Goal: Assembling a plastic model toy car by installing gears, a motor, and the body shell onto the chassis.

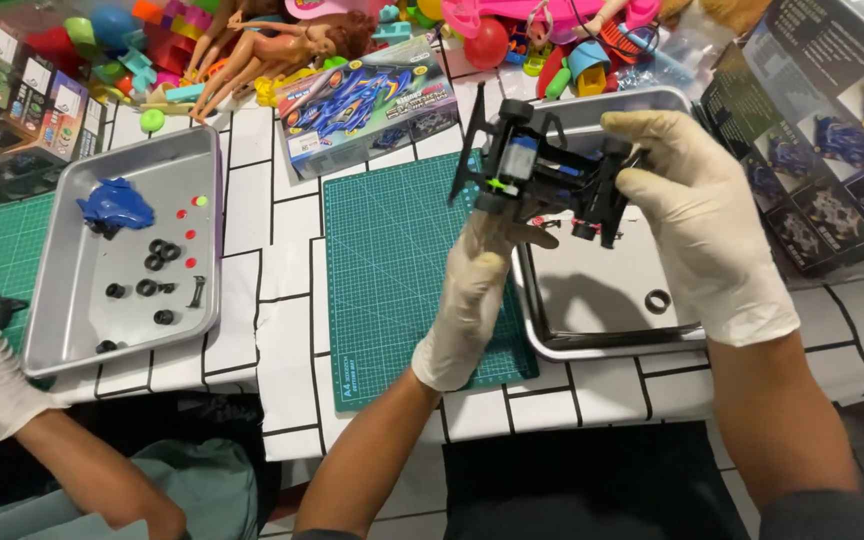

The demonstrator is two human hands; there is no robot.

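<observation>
Both gloved hands clamp the black toy car chassis (542,170), lifted for a closer look: left hand (472,290) beneath, right hand (697,220) gripping its end. Directly below the grip sits a metal tray (602,345), catching a loose tyre (658,301).

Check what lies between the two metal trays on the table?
Head view: the green cutting mat and bare white grid-patterned tablecloth lie between the left tray and right tray.

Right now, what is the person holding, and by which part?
Both hands hold a black toy car chassis above the tray: left hand from beneath its middle, right hand gripping its right end.
</observation>
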